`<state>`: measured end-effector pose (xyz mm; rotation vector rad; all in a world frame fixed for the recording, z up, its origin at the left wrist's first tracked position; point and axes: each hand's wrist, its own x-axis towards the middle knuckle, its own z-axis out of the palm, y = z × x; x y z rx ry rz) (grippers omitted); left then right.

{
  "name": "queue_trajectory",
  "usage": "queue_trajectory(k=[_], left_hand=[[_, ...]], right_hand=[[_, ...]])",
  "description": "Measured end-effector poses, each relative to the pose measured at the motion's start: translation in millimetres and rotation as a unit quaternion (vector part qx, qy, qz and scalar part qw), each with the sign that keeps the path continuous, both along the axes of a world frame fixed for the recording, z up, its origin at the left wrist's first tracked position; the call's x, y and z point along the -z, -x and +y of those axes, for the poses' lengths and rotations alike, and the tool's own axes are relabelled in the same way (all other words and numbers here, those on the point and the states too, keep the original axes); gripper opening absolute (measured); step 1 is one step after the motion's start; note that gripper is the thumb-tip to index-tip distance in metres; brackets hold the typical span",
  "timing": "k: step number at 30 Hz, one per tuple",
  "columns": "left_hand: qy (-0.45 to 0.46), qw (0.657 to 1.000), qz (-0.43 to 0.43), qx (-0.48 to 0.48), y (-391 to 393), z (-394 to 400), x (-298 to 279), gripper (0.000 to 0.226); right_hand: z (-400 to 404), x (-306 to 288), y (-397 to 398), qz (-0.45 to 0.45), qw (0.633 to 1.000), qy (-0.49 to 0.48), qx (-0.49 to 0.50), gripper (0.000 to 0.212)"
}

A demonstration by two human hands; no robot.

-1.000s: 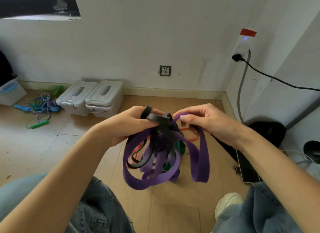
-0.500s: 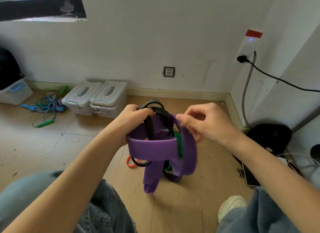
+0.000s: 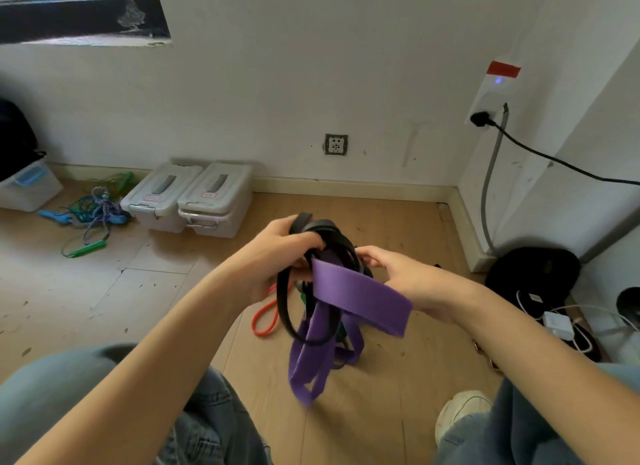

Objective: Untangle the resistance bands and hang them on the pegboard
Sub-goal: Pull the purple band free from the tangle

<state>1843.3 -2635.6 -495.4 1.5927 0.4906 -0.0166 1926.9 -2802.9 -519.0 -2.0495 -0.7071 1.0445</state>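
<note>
Between my two sets of fingers hangs the tangle: my left hand (image 3: 277, 250) curls tight round the black band (image 3: 329, 232) at the top, my right hand (image 3: 408, 277) pinches beside the wide purple band (image 3: 360, 296), whose loops dangle below both above the floor (image 3: 346, 423).

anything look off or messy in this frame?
Yes. The resistance bands form one knotted bundle gripped by the left hand and the right hand. Loose jump ropes sprawl on the floor beside the storage bins.
</note>
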Motion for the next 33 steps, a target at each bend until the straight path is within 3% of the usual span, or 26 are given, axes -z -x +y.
queue_trajectory(k=[2, 4, 5, 7, 9, 12, 14, 17, 20, 23, 26, 27, 28, 29, 31, 33], left_hand=[[0.010, 0.998, -0.022, -0.055, -2, 4, 0, 0.017], [0.008, 0.997, -0.023, -0.072, -3, 3, 0, 0.013], [0.008, 0.997, -0.016, -0.073, -3, 2, 1, 0.011], [0.004, 0.998, 0.000, -0.066, -6, -1, 5, 0.005], [-0.031, 0.998, 0.014, -0.046, -9, -3, 11, 0.011], [-0.049, 0.998, 0.030, -0.034, -11, -3, 16, 0.015], [-0.028, 0.998, 0.048, -0.033, -10, 0, 19, 0.021], [-0.057, 0.996, 0.063, -0.017, -12, 3, 25, 0.028], [-0.144, 0.984, 0.101, 0.029, -13, 8, 21, 0.043], [-0.241, 0.960, 0.140, 0.041, -13, 22, 21, 0.051], [-0.454, 0.861, 0.222, 0.049, -7, 32, 23, 0.060], [-0.490, 0.841, 0.223, 0.061, -5, 33, 24, 0.066], [-0.495, 0.844, 0.185, 0.087, -4, 33, 24, 0.071], [-0.467, 0.866, 0.114, 0.140, -4, 31, 23, 0.071], [-0.304, 0.918, -0.049, 0.250, -5, 15, 17, 0.056], [-0.157, 0.943, -0.092, 0.277, -7, -4, 20, 0.043]], right_hand=[[0, -1, -2, -0.017, 0.998, 0.015, 0.053, 0.051], [0, -12, -3, -0.090, 0.983, -0.085, 0.138, 0.023], [1, -20, -3, -0.125, 0.971, -0.138, 0.153, 0.020], [3, -35, 0, -0.138, 0.970, -0.185, 0.078, 0.044], [9, -41, 11, -0.184, 0.974, -0.124, -0.036, 0.057], [11, -32, 17, -0.368, 0.925, -0.026, -0.088, 0.041], [8, -29, 13, -0.413, 0.903, 0.011, -0.115, 0.023], [1, -24, 5, -0.399, 0.913, 0.033, -0.082, 0.015], [0, -19, 3, -0.434, 0.900, -0.027, 0.003, 0.002], [0, -26, -3, -0.353, 0.919, -0.131, 0.116, 0.021], [-1, -37, -7, -0.213, 0.923, -0.252, 0.196, 0.020], [-1, -40, -7, -0.190, 0.924, -0.268, 0.196, 0.017], [-1, -42, -7, -0.170, 0.928, -0.277, 0.183, 0.015], [-1, -43, -6, -0.145, 0.933, -0.286, 0.163, 0.014], [0, -42, -3, -0.067, 0.936, -0.323, 0.127, 0.014], [1, -39, 0, 0.052, 0.915, -0.379, 0.125, 0.013]])
